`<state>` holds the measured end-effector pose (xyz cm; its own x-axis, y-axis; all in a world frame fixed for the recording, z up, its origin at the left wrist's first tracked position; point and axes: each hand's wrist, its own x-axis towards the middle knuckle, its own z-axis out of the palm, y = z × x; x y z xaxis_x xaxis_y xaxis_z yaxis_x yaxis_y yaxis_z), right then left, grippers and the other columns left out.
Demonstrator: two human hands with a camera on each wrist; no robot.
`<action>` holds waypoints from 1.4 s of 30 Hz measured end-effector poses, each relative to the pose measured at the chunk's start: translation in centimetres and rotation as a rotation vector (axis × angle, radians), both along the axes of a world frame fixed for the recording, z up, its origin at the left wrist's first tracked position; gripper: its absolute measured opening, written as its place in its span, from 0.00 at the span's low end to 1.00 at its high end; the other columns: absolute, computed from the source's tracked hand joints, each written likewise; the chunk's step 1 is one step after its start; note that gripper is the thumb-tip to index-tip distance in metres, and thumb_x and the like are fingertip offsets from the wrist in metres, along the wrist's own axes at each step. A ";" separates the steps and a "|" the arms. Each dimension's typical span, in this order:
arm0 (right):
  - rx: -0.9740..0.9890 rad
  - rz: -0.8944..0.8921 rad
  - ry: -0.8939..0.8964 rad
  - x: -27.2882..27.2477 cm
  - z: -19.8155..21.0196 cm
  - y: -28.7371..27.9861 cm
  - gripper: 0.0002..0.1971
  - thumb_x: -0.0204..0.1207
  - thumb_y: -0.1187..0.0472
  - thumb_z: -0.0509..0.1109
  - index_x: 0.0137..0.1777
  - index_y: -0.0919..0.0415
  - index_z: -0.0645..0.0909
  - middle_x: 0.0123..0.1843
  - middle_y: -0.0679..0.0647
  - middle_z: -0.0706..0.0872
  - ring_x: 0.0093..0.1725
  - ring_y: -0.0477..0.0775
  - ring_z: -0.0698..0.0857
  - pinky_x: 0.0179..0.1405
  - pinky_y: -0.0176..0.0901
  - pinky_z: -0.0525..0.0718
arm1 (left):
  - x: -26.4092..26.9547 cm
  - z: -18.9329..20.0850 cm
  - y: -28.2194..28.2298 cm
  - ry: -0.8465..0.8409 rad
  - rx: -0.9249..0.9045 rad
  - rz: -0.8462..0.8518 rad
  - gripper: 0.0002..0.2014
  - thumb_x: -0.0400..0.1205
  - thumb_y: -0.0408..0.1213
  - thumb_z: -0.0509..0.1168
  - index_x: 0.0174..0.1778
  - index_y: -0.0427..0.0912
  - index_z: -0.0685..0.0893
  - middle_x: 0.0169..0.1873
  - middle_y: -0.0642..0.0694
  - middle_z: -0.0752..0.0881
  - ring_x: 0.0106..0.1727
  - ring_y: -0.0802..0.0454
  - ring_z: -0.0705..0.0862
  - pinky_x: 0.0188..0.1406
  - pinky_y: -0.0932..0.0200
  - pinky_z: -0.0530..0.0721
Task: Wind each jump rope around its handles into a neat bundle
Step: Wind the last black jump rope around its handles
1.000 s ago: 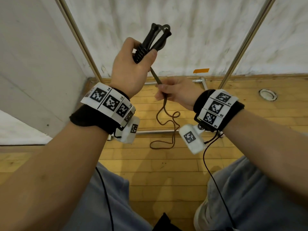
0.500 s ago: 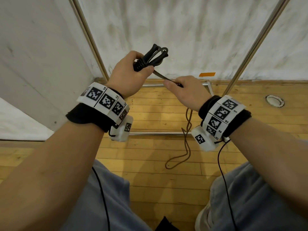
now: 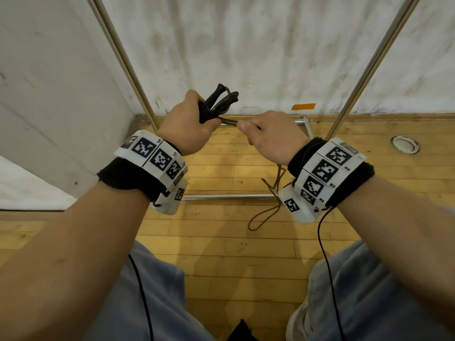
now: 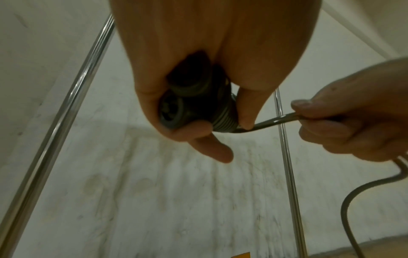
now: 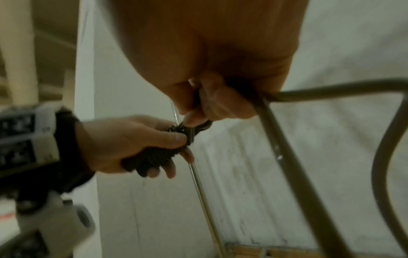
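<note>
Left hand (image 3: 187,129) clenched round the two black handles (image 3: 216,104), held together with rope coils already on them — handle tips point up toward the wall (image 3: 246,45). Right hand (image 3: 270,136) pinches the rope (image 3: 227,120) just beside the coils; the short span between the hands is taut. Loose remainder hangs below the right wrist, looping onto the wooden floor (image 3: 221,242).

The head camera looks down over both forearms, while each close wrist camera faces its fingers, all sharing the handles (image 3: 216,104).
</note>
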<state>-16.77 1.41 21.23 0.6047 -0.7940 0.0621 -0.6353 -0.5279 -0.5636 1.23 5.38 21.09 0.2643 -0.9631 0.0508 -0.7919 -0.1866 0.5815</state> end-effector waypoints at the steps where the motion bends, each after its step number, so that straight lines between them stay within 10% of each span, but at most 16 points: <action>1: 0.033 -0.002 -0.010 0.1 0.1 0.1 0.26 0.85 0.49 0.54 0.35 0.68 0.80 0.23 0.50 0.70 0.25 0.50 0.70 0.28 0.43 0.69 | -0.1 -0.2 -0.1 -0.004 -0.006 0.007 0.19 0.82 0.47 0.66 0.62 0.42 0.68 0.50 0.44 0.85 0.47 0.45 0.86 0.47 0.46 0.85; 9: 0.003 0.005 -0.033 -0.3 0.7 0.6 0.25 0.85 0.51 0.54 0.37 0.69 0.81 0.23 0.51 0.70 0.25 0.50 0.71 0.24 0.30 0.66 | -1.5 -1.5 -0.6 -0.231 0.051 -0.084 0.16 0.83 0.45 0.64 0.62 0.43 0.72 0.45 0.48 0.79 0.42 0.48 0.78 0.39 0.54 0.74; 13: 0.055 0.017 0.013 -0.4 0.7 0.9 0.22 0.84 0.52 0.57 0.41 0.69 0.84 0.23 0.50 0.72 0.23 0.46 0.70 0.23 0.26 0.69 | -2.1 -2.1 -0.7 -0.345 0.145 -0.045 0.14 0.83 0.46 0.62 0.60 0.45 0.72 0.41 0.50 0.76 0.40 0.48 0.75 0.57 0.41 0.80; 17: 0.017 0.024 0.147 -0.9 0.9 0.8 0.22 0.85 0.51 0.54 0.40 0.65 0.83 0.26 0.51 0.74 0.25 0.47 0.72 0.25 0.36 0.66 | -3.0 -2.8 -0.6 -0.458 0.196 -0.056 0.13 0.83 0.45 0.61 0.62 0.47 0.70 0.36 0.52 0.76 0.29 0.53 0.73 0.23 0.58 0.67; 25: -0.004 -0.165 0.109 -1.6 0.8 -0.8 0.26 0.83 0.48 0.58 0.24 0.61 0.71 0.22 0.51 0.70 0.21 0.48 0.69 0.22 0.38 0.64 | -5.4 -3.5 0.3 -0.554 0.098 -0.277 0.18 0.78 0.64 0.59 0.43 0.53 0.71 0.30 0.56 0.77 0.33 0.52 0.78 0.24 0.58 0.70; 30: 0.156 -0.277 -0.055 -2.2 0.4 -2.0 0.22 0.78 0.47 0.67 0.33 0.66 0.84 0.17 0.48 0.69 0.12 0.43 0.69 0.15 0.29 0.66 | -5.7 -3.3 0.7 -0.442 0.003 -0.381 0.16 0.80 0.62 0.58 0.46 0.52 0.77 0.30 0.56 0.80 0.31 0.52 0.80 0.29 0.55 0.81; 37: 0.560 -0.259 -0.187 -3.0 0.6 -3.3 0.20 0.72 0.45 0.73 0.26 0.57 0.78 0.17 0.45 0.73 0.20 0.47 0.66 0.21 0.37 0.65 | -5.4 -2.8 1.8 -0.358 -0.229 -0.464 0.18 0.79 0.59 0.57 0.49 0.48 0.79 0.29 0.55 0.80 0.31 0.48 0.81 0.29 0.53 0.80; 42: 0.969 -0.131 -0.373 -3.3 -0.1 -3.4 0.13 0.74 0.48 0.69 0.38 0.58 0.79 0.24 0.49 0.78 0.20 0.44 0.69 0.16 0.32 0.66 | -5.5 -1.8 2.7 -0.225 -0.369 -0.432 0.21 0.79 0.55 0.61 0.56 0.41 0.78 0.35 0.49 0.85 0.32 0.47 0.83 0.27 0.53 0.80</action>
<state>-20.10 -2.04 21.16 0.5835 -0.6616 -0.4711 -0.3541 0.3148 -0.8806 -4.24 8.05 19.26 -0.2022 -0.8890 0.4109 -0.8620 0.3607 0.3561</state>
